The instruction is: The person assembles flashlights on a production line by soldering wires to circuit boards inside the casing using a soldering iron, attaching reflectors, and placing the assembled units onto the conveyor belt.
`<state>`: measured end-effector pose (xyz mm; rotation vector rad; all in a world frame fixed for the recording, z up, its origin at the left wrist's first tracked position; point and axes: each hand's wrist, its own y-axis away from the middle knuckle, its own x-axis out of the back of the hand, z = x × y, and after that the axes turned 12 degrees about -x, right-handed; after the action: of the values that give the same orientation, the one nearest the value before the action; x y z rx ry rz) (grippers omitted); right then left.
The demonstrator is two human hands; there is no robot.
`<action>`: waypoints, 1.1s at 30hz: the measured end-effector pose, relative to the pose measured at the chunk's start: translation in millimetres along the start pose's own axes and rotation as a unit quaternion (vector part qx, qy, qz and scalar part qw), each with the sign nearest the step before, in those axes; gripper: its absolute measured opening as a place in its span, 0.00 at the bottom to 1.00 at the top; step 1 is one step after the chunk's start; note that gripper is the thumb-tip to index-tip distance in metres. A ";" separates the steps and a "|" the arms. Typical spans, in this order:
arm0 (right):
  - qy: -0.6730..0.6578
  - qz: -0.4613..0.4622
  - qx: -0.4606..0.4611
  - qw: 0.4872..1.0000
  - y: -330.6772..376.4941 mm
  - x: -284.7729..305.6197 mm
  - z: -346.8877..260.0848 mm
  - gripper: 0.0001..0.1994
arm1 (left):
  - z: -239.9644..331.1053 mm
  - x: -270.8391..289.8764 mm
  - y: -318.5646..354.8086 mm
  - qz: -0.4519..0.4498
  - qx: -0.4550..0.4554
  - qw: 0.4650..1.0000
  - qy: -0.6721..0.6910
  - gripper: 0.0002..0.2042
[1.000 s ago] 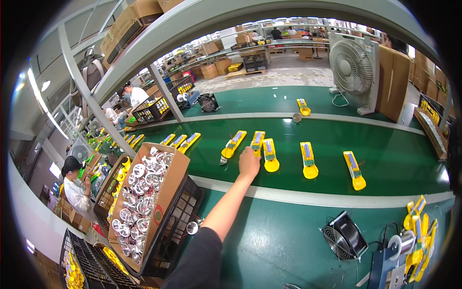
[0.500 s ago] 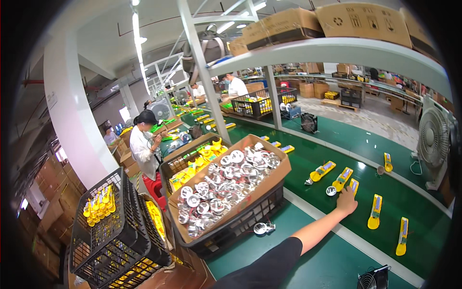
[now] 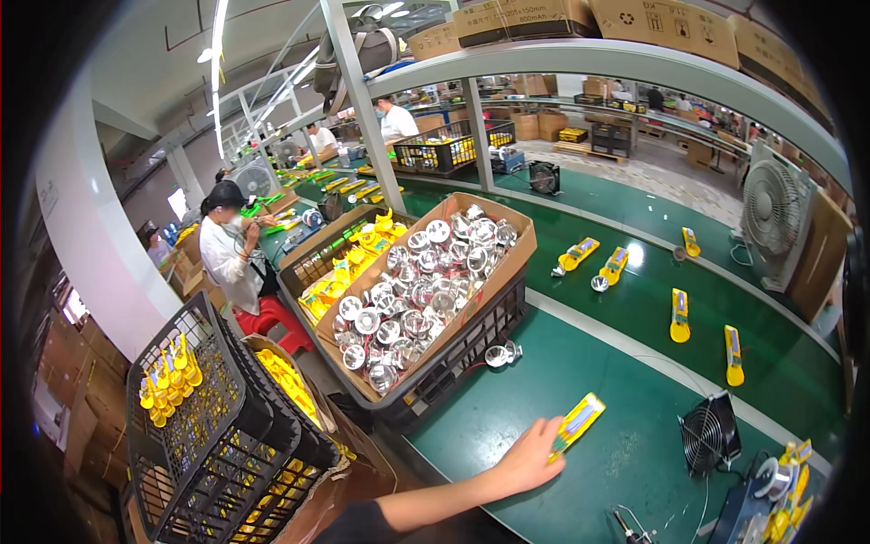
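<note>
My left hand (image 3: 528,460) comes in from the lower edge, its fingers closed on one end of a yellow flashlight housing (image 3: 580,422). A blue-grey part and some green board show inside the open housing. Hand and housing are over the green worktop (image 3: 507,399), on the near side of the belt. My right hand is out of view. Further housings lie on the green belt (image 3: 648,313), among them a yellow housing (image 3: 680,315) and another yellow housing (image 3: 734,355). A silver reflector (image 3: 600,284) touches a third one.
A carton of silver reflectors (image 3: 412,313) sits on a black crate beside a loose reflector (image 3: 498,354). Black crates (image 3: 195,453) with yellow parts stand left. Lower right are a small black fan (image 3: 710,435) and a soldering iron (image 3: 625,526). A co-worker (image 3: 227,245) sits beyond.
My left hand has picked the flashlight housing off the belt and drawn it back over the worktop. The view has shifted, bringing the small fan and soldering iron further into sight.
</note>
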<state>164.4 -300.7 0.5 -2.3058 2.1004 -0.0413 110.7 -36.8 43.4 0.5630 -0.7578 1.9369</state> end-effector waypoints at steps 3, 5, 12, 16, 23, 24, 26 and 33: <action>-0.050 0.010 0.003 0.999 19.8 0.5 -8.2 0.08 | -7.4 8.3 43.7 0.018 -0.004 1.000 -0.021 0.27; -0.041 0.030 0.008 0.999 36.5 2.8 -13.3 0.08 | -15.2 20.5 41.9 0.054 -0.060 0.991 -0.107 0.27; -0.051 0.006 0.013 0.999 82.3 20.3 -11.5 0.06 | -101.4 72.8 -29.4 0.122 0.150 0.949 -0.247 0.11; -0.089 0.030 0.017 0.995 88.9 31.2 -10.6 0.04 | -112.9 68.2 -20.4 0.204 0.034 0.956 -0.208 0.11; -0.118 0.015 0.028 0.993 74.2 28.1 -3.4 0.08 | -68.0 89.8 32.4 0.023 -0.094 0.988 -0.116 0.10; -0.132 0.005 0.021 0.991 71.2 26.3 5.4 0.10 | -68.7 92.1 34.0 -0.054 -0.112 0.983 -0.133 0.11; -0.125 -0.003 0.024 0.992 65.8 18.7 4.2 0.08 | -75.5 90.3 33.3 -0.087 -0.123 0.979 -0.139 0.12; -0.108 0.009 0.017 0.994 52.3 -6.1 -29.5 0.13 | -59.7 82.7 42.2 -0.014 -0.060 0.998 0.005 0.08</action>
<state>110.8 -299.4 28.2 -2.1637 1.9976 0.1637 32.0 40.5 44.5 0.4877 -0.8492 1.8541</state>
